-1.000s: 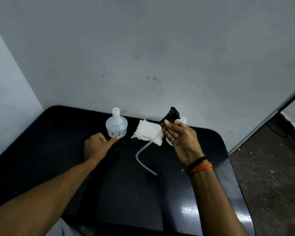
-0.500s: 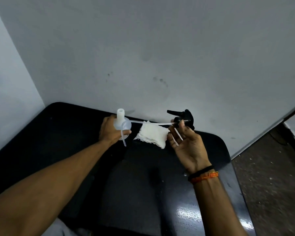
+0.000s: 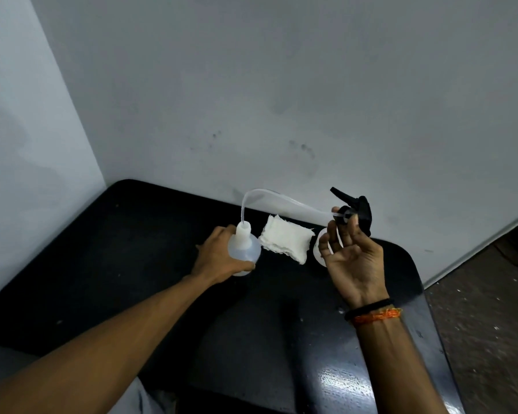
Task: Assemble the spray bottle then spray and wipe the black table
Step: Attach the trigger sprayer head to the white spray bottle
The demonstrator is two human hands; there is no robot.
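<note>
A person's two bare arms reach over a glossy black tabletop pushed against a pale grey wall.

The left hand grips a small, round, translucent white plastic bottle, fingers and thumb curled round its body. The bottle appears to rest on the tabletop, left of centre and slightly tilted, its narrow neck pointing up.

The right hand is raised to the right, palm facing the camera. Its thumb and fingertips pinch the collar of a black plastic trigger spray head, held on its side above the far edge of the tabletop with the nozzle pointing up and left. The other fingers are loosely curled.

A thin, clear, flexible dip tube arcs from the spray head across to the bottle. Its free end sits at the bottle's mouth and seems just to have entered it.

Between the hands a folded white cloth lies flat. A white round object, mostly hidden behind the right hand, is too obscured to identify.

The bottle looks light and thin-walled, so it could tip or slide; holding it round the belly suits it. The tube is soft and springy and likely to flick out, so the rigid collar of the spray head is the best place to hold while feeding it down.
</note>
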